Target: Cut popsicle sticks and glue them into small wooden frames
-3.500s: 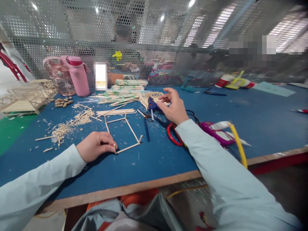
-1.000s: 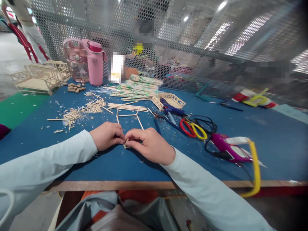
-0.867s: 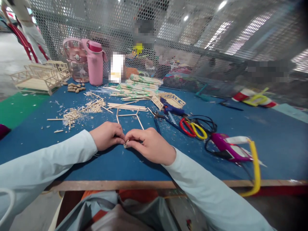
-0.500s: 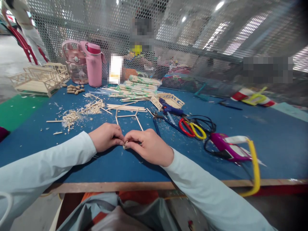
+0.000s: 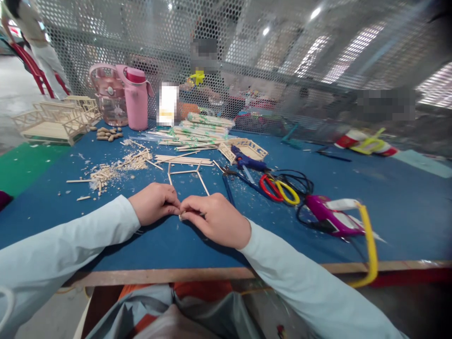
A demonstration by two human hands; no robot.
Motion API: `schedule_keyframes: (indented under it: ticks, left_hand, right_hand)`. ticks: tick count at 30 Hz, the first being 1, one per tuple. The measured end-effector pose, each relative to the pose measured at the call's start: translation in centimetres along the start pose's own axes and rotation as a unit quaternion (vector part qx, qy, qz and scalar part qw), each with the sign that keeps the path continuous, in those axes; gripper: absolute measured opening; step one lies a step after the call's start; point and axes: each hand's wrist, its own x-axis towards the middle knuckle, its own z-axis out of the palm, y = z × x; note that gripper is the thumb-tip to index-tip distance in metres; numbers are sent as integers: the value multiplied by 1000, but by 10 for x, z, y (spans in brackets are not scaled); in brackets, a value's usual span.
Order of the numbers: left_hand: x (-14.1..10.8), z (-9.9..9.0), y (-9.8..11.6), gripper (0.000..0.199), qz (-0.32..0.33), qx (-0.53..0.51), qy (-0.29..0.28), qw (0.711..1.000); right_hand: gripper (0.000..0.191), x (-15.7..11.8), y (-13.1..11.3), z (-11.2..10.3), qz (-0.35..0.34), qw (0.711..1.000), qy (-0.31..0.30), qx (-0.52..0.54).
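Observation:
My left hand and my right hand meet fingertip to fingertip above the blue table, both in a pinch. A small pale bit shows at my right fingertips; its kind is too small to make out. What my left fingers pinch is hidden. Just beyond the hands lies a thin wooden stick frame, with its near ends running behind my fingers. Loose wooden sticks lie behind it. To the right are blue-handled pliers and a blue glue gun.
A purple tool with a yellow strap lies right, near scissors with red and yellow handles. Stick scraps and peanuts lie left. Stick bundles, a pink bottle and a perforated metal screen are at the back.
The view has shifted slightly. My hands stay together in the same pinch, with the right fingers turned a little and the pale bit showing less.

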Motion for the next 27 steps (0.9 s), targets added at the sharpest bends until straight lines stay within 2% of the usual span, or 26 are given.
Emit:
schedule_keyframes:
  ticks: [12, 17, 20, 23, 25, 27]
  left_hand:
    - [-1, 0, -1, 16, 5, 5, 6, 1000]
    - [-2, 0, -2, 18, 9, 4, 6, 1000]
    - [-2, 0, -3, 16, 13, -12, 7, 1000]
    - [-2, -1, -3, 15, 15, -29, 9, 999]
    - [-3, -2, -4, 17, 11, -37, 16, 999]
    - [-3, -3, -6, 18, 7, -39, 33, 999]
  right_hand:
    - [8, 1, -1, 4, -4, 1000, 8, -9]
    - [8, 0, 2, 1, -1, 1000, -2, 27]
    - [25, -2, 4, -7, -2, 997, -2, 78]
    - [39, -5, 7, -20, 4, 994, 47, 96]
    - [34, -6, 12, -30, 11, 990, 116, 79]
    - [24, -7, 20, -42, 33, 974, 217, 54]
